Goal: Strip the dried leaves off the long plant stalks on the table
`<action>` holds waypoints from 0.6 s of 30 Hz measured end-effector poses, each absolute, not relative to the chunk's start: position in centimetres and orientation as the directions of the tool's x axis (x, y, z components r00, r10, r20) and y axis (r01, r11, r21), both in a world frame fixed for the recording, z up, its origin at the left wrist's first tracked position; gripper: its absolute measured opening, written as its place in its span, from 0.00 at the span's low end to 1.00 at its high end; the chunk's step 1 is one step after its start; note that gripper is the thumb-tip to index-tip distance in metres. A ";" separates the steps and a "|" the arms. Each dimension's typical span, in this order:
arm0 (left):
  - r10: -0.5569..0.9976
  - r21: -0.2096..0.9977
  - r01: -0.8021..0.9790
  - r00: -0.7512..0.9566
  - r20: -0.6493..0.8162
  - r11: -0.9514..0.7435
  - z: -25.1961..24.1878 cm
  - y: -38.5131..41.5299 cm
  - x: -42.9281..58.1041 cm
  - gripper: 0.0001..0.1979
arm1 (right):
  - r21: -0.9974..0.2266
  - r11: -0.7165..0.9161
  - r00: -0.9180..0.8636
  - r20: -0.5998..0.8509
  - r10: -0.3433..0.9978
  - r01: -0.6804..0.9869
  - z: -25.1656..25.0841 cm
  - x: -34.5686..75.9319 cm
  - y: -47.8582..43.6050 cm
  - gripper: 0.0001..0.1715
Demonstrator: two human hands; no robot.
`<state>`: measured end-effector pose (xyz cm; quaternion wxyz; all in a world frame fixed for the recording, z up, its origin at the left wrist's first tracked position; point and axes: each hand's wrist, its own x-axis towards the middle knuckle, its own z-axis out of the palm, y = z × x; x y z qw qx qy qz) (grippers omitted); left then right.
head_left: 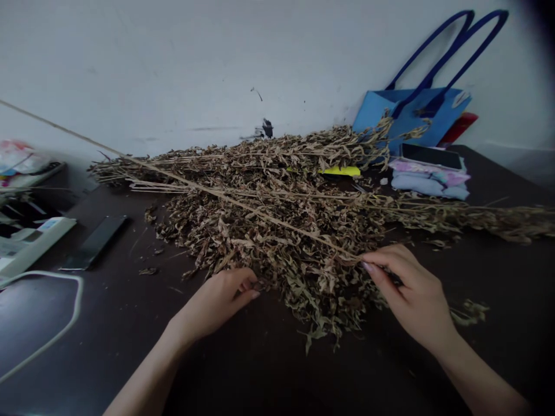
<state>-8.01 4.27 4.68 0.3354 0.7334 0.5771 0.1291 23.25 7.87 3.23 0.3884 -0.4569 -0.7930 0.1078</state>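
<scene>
My right hand pinches a long, thin dried stem near its right end, between thumb and fingers. Bare along most of its length, the stem slants up across the pile and out past the left edge of view. Low at the near edge of the pile is my left hand, its fingers curled towards the thumb. Whatever may be between those fingertips is too small to make out. Brown, crumpled dried leaves lie heaped between and beyond both hands, with some greener ones at the front.
Bundles of leafy dried stalks lie along the wall. A blue bag, folded cloths and a dark phone stand at back right. At left are another dark flat device, a power strip and a white cable.
</scene>
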 end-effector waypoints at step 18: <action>0.975 0.962 0.252 0.163 -0.151 0.106 4.2 4.0 -5.8 0.09 | -0.493 0.612 -0.416 0.455 0.787 0.619 1.5 22.0 7.3 0.07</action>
